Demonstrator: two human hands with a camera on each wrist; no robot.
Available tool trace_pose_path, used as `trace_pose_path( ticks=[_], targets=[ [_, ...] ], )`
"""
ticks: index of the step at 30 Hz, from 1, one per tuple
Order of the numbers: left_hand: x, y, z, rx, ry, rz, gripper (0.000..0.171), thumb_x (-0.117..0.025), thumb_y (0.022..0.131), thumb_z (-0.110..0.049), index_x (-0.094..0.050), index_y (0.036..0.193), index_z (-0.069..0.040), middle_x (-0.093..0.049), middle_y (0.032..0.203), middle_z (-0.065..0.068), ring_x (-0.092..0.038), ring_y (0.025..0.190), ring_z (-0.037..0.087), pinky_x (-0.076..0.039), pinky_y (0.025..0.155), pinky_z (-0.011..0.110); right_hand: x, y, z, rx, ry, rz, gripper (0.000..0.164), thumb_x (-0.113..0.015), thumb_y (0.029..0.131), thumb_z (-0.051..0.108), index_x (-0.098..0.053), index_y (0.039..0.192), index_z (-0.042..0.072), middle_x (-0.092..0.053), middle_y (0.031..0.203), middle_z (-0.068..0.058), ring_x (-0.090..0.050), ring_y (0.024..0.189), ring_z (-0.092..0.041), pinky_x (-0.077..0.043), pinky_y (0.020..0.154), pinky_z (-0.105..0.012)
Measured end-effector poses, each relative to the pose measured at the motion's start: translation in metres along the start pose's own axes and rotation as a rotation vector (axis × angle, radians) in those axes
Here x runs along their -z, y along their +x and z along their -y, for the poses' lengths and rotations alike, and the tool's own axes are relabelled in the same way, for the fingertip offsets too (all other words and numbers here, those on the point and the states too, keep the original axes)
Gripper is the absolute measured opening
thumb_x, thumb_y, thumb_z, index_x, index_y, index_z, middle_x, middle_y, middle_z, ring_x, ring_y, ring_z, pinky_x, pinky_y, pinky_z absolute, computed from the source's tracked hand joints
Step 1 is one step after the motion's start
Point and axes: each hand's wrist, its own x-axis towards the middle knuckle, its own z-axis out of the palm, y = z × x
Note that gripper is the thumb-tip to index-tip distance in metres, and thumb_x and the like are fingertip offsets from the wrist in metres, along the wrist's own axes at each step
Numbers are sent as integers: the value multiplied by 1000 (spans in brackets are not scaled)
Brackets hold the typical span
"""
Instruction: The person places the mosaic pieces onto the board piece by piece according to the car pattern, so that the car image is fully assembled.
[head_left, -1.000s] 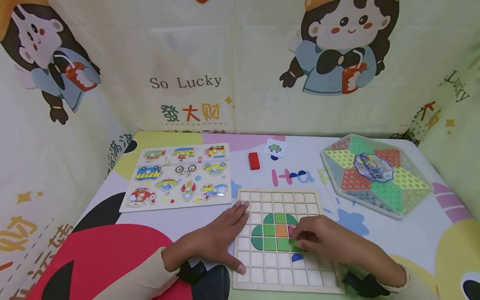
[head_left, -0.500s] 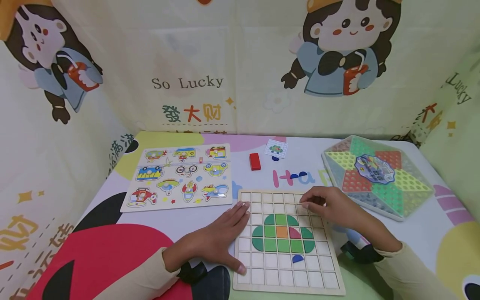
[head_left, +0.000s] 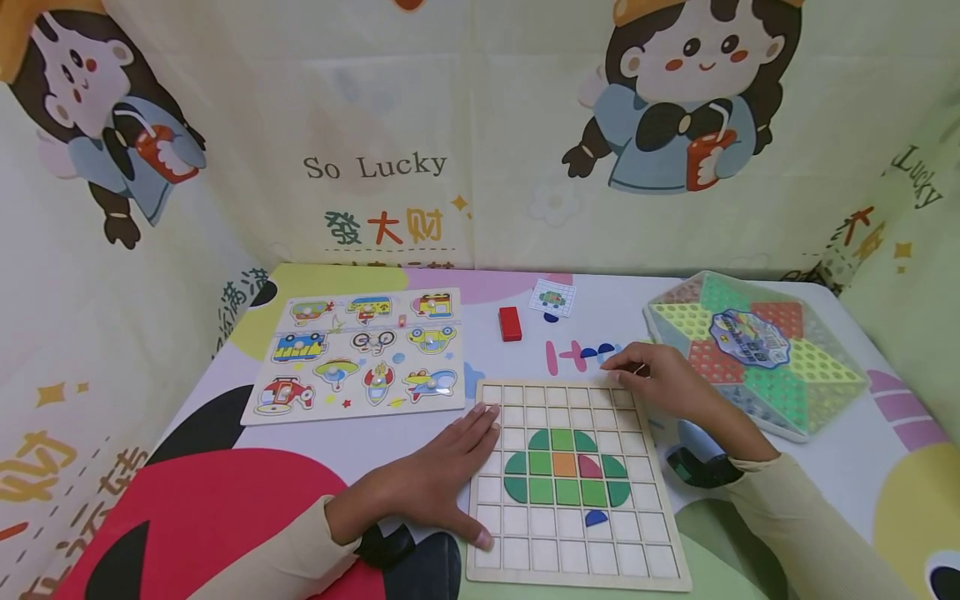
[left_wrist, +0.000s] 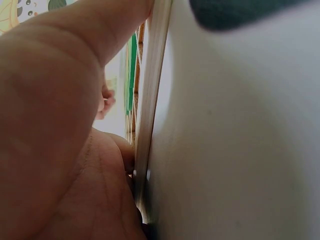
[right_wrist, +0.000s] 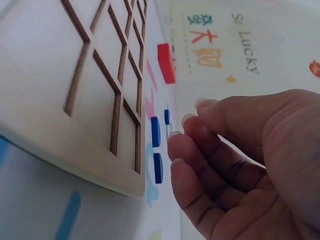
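Observation:
A wooden grid board (head_left: 570, 568) lies flat on the table. Set in its cells are green squares and rounded green pieces, an orange square (head_left: 563, 464) and a pink-red piece (head_left: 590, 467). A blue half-round piece (head_left: 596, 517) lies on the board below them. My left hand (head_left: 438, 467) rests on the board's left edge, fingers spread and straight. Beyond the far right corner hovers my right hand (head_left: 663, 379), fingers loosely bent and holding nothing. Close to its fingertips, two blue half-round pieces (right_wrist: 155, 131) lie on the table.
A red block (head_left: 509, 323) and a small pattern card (head_left: 553, 297) lie behind the board, with another blue piece (head_left: 551, 317) at the card's edge. Left is a vehicle puzzle board (head_left: 356, 354); right, a hexagonal game box (head_left: 750, 354). A printed cloth (head_left: 510, 225) stands behind.
My right hand has let go of a green piece at the right of the green shape and moved away to the board's far right corner. The left hand stays put.

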Motion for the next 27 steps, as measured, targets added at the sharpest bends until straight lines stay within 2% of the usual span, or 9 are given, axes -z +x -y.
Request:
trace_pose_path(
  ticks=[9, 16, 27],
  targets=[
    [1, 0, -1, 2, -3, 0, 120, -70, 72, -68, -9, 157, -8, 8, 163, 3, 13, 147, 21, -4, 117, 45, 2, 18, -10, -82, 10, -38, 14, -66, 92, 4, -72, 104, 3, -67, 103, -10, -60, 90, -25, -53, 80, -36],
    [0, -1, -1, 6, -12, 0, 121, -70, 72, -69, -9, 157, -9, 8, 163, 2, 13, 147, 20, -4, 117, 45, 1, 27, -14, -128, 4, -51, 16, -64, 93, 4, -71, 107, 2, -67, 108, -14, -60, 89, -26, -52, 78, -35],
    [1, -1, -3, 7, -20, -1, 120, -71, 72, -67, -9, 157, -8, 8, 163, 2, 12, 147, 20, -5, 117, 45, -3, 38, -23, -174, 24, -24, 20, -63, 95, 6, -68, 113, 0, -65, 108, -16, -58, 94, -29, -50, 85, -43]
  ],
)
